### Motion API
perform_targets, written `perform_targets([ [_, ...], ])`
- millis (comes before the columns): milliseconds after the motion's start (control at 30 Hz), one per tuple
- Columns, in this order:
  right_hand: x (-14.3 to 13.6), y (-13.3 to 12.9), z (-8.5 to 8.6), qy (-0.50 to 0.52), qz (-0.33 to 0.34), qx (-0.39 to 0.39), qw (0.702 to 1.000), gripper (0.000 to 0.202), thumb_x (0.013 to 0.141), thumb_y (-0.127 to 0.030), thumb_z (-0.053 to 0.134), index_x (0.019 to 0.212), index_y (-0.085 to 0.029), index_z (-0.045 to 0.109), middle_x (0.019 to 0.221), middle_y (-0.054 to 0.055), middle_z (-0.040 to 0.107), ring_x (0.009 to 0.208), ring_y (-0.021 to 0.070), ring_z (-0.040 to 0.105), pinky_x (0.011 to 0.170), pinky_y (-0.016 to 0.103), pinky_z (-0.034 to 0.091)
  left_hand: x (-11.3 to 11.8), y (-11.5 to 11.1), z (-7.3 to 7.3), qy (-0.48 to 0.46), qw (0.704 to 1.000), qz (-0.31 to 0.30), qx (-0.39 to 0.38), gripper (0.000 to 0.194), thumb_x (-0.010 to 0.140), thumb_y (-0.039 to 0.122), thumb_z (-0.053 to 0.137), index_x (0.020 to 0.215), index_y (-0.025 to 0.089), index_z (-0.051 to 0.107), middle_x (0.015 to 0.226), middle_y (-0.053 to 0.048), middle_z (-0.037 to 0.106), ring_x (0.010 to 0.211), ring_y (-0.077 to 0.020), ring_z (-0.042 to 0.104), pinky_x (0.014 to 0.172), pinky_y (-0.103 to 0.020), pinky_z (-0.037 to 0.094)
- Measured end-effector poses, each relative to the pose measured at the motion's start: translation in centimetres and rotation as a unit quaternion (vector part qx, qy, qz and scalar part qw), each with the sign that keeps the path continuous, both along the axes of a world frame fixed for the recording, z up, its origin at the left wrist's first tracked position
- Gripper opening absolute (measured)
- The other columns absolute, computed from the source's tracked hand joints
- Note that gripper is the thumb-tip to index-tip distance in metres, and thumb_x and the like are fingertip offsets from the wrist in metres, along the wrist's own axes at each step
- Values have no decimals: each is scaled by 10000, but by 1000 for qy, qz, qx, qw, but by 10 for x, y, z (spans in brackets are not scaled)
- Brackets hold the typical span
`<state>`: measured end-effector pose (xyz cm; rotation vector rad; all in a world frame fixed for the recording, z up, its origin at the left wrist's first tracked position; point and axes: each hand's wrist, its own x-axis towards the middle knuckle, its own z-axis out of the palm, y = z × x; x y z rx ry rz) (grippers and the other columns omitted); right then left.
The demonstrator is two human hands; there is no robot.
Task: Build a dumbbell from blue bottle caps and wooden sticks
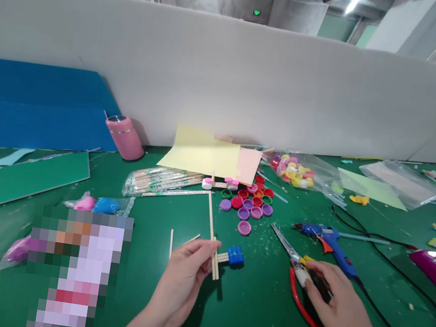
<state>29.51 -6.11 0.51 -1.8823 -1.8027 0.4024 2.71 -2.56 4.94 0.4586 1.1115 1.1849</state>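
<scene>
Head view: left hand (186, 272) pinches wooden sticks (212, 216) over green table (248, 315); blue piece (236, 256) at the shorter sticks' ends. Right hand (339, 299) at scissors (285, 243), fingers curled; gripping or merely touching, cannot tell.

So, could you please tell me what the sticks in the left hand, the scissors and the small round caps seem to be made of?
Sticks: probably wood or bamboo, matt and unpainted, from their pale tan colour.
Scissors: blades apparently metal, from their grey shine; the smooth red handle looks like plastic.
Caps: likely plastic, smooth, from their even bright colours and raised rims.
</scene>
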Motion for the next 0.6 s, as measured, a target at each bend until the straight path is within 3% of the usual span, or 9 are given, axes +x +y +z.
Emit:
perform_targets([
  [133,12,-3,-10,-69,10,6,998,347,738,-293,449,1058,-169,500,1081,114,534,973,257,533,842,402,434,1,2,4,3,1000,-3,2,155,567,248,736,612,105,697,485,20,510,476,-49,404,450,-150,346],
  [333,14,4,-6,-114,-31,-103,988,464,633,-256,507,1072,-108,491,1030,149,581,900,300,580,780,410,468,-1,0,8,15,998,-58,24,120,629,229,711,622,112,686,583,-2,575,524,-63,480,480,-156,377],
  [467,20,6,0,-29,-40,-121,991,394,648,-270,521,1030,-176,494,999,94,624,846,267,616,734,359,503,-4,-5,12,2,994,-104,24,130,664,240,687,656,110,682,647,-55,657,602,-127,597,554,-201,427],
  [600,8,6,11,68,42,-102,991,422,710,-258,522,1111,-207,401,1082,88,579,925,227,595,791,314,494,-8,-7,9,-4,990,-138,25,138,700,242,658,660,111,678,645,-68,680,585,-140,623,540,-206,422],
])
